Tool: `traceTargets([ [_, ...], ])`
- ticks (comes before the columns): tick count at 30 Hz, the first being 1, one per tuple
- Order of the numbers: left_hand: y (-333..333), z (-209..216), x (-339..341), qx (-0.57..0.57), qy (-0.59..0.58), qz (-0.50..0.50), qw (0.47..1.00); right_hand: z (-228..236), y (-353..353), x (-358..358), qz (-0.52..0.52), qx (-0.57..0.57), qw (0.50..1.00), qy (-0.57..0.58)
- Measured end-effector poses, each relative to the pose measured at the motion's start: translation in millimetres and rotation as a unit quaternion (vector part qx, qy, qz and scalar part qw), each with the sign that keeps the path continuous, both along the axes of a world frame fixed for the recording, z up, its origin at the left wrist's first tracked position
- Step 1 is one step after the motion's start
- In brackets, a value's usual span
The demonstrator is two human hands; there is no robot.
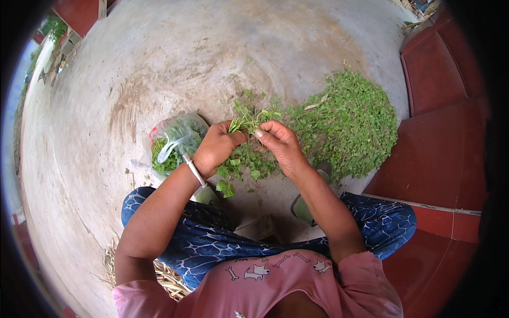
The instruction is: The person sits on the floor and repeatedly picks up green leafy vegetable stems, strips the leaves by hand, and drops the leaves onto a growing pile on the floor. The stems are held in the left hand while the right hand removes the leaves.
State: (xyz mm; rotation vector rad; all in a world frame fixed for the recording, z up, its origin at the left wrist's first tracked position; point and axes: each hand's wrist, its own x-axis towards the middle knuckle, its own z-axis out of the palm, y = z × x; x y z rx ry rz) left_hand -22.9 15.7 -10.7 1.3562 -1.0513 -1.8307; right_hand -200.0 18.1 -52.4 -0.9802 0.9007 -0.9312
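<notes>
Here, seen from above, a person sits low on a concrete floor (159,63), knees apart in blue patterned trousers (212,238) under a pink shirt (275,286), with dry straw (164,275) lying by the left hip. Both forearms reach forward and meet over a bunch of leafy green sprigs (246,138). The left hand (214,148), a pale bangle (195,170) at its wrist, has its fingers closed around the stems, leaves spilling below the fist; the right hand (281,143) pinches the top of the same bunch, thumb and fingertips pressed together on a sprig. Green sandals (303,209) show between the knees. Just beyond the left hand a clear, crinkled plastic bag (177,140) holds a modest amount of greens, soft and glossy against the rough, stained concrete. Beyond the right hand a broad, loose heap of small-leaved greens (350,122) spreads across the floor, far larger than what the bag contains; judged from that, the sorting looks early, with most of the pile not yet handled. Smooth red-painted steps (445,138) edge the floor on the right.
</notes>
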Motion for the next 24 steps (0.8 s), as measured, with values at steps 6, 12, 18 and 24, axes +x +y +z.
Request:
traceTargets([
  [6,-3,-5,3,0.006,-0.018,0.042,0.999,6,0,-4,-0.022,0.087,0.994,-0.062],
  [12,-3,1,6,-0.013,-0.011,0.014,1.0,-3,-8,-21,-0.026,0.132,0.983,-0.122],
  [18,-5,4,3,0.001,-0.007,0.011,1.0,-10,-6,-24,-0.056,0.165,0.969,-0.176],
  [24,-5,4,3,-0.02,-0.008,-0.02,1.0,-7,-7,-27,-0.058,0.161,0.968,-0.182],
])
